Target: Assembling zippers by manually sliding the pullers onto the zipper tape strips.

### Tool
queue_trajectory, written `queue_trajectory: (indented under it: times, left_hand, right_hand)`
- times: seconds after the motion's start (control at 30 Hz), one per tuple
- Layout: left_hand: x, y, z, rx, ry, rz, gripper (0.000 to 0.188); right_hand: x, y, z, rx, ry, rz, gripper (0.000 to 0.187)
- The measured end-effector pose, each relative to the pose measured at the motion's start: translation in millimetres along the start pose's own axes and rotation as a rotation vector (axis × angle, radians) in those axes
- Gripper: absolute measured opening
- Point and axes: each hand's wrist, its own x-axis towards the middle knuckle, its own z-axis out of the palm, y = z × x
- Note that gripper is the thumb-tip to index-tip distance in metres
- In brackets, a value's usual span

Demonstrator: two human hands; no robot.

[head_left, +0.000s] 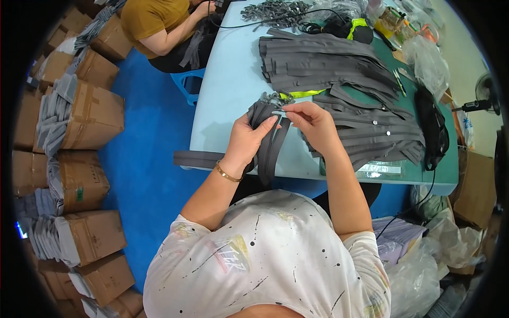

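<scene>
My left hand (244,140) is closed round several dark grey zipper tapes (269,153), whose lengths hang over the near edge of the table; one strip sticks out to the left past my wrist. Close beside it, my right hand (315,124) has thumb and index finger pinched at the upper end of the tapes. What sits between those fingertips is too small to make out. Just beyond my hands lies a small heap of metal zipper sliders (274,98), next to a bright yellow-green strip (302,94).
Stacks of grey zipper tapes (323,61) cover the table's right half. A slider pile (275,13) lies at the far end, with a black pouch (432,127) at the right edge. Cardboard boxes (93,116) line the left. Another person (159,26) sits at far left.
</scene>
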Motion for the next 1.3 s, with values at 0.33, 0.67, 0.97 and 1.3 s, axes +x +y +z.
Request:
queue_trajectory:
  times: [0.33, 0.67, 0.97, 1.3]
  left_hand:
    - [-7, -5, -1, 0.212, -0.095, 0.039, 0.018]
    - [-11, -11, 0, 0.346, -0.074, 0.1, 0.018]
    - [-14, -16, 0, 0.365, -0.051, 0.132, 0.017]
    - [-21, -16, 8, 0.149, -0.003, 0.049, 0.021]
  right_hand:
    - [-11, -9, -12, 0.192, -0.188, 0.108, 0.018]
    - [-14, -5, -13, 0.117, -0.229, 0.013, 0.017]
    - [-16, -12, -18, 0.21, -0.255, 0.175, 0.015]
    - [-18, -7, -13, 0.185, -0.178, 0.21, 0.016]
